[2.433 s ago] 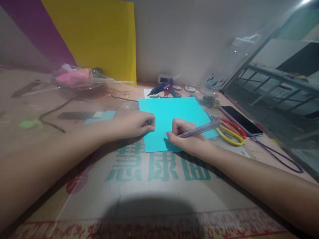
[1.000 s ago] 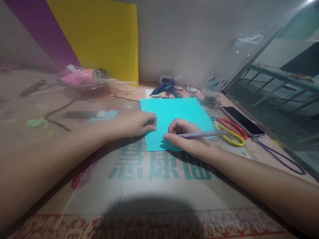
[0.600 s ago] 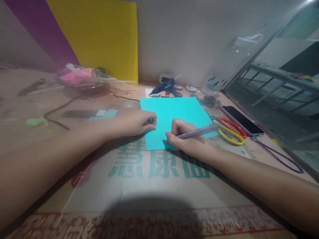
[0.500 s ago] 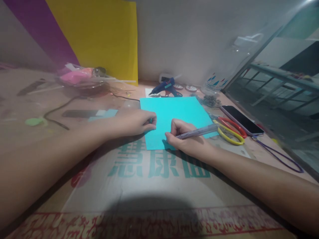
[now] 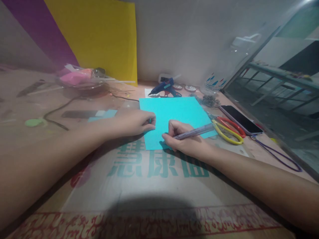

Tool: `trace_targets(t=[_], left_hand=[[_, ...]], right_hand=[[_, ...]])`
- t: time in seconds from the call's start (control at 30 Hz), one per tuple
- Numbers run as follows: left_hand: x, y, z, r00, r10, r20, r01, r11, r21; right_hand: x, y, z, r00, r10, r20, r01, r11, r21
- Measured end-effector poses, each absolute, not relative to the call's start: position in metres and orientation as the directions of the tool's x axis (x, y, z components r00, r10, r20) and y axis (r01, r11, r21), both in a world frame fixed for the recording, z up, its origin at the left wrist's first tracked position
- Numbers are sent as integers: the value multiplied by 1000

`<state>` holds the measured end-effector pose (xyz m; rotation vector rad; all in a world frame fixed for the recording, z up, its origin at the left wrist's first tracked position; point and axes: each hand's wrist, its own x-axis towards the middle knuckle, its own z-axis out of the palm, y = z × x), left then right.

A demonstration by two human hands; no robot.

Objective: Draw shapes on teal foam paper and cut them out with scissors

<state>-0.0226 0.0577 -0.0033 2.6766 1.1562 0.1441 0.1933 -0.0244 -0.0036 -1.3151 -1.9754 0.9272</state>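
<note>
A bright turquoise sheet of paper point(image 5: 174, 108) lies flat on the table. My right hand point(image 5: 183, 136) grips a slim, pale patterned pen point(image 5: 196, 131), its writing end down at the sheet's near edge and its back end slanting up to the right. My left hand point(image 5: 143, 122) rests on the left edge of the same sheet, fingers curled towards the thumb. A small dark green spot shows between them, and whether it is a held thing I cannot make out. Just right of the paper lie scissors with red and yellow handles point(image 5: 228, 133).
A phone point(image 5: 240, 119) with a purple strap point(image 5: 279, 156) lies at the right. Behind the paper sits a blue glue gun point(image 5: 163, 87), near a clear plastic bottle point(image 5: 215, 81). A bag with pink material point(image 5: 77, 78) and a brown strip point(image 5: 79, 114) are at the left.
My right hand has shifted slightly left along the paper's near edge with the pen in it. The left hand stays in place on the sheet.
</note>
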Motion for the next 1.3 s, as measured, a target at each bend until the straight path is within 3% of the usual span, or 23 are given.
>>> trace_targets(t=[0.5, 0.63, 1.3], left_hand=[[-22, 57, -1, 683, 730, 6, 710, -666, 230], [-22, 56, 0, 684, 729, -3, 709, -665, 233], [-24, 59, -3, 693, 721, 20, 695, -675, 247]], right_hand=[[194, -22, -1, -335, 927, 167, 527, 331, -783], [196, -23, -1, -279, 948, 154, 509, 282, -813], [195, -24, 2, -357, 925, 126, 554, 318, -770]])
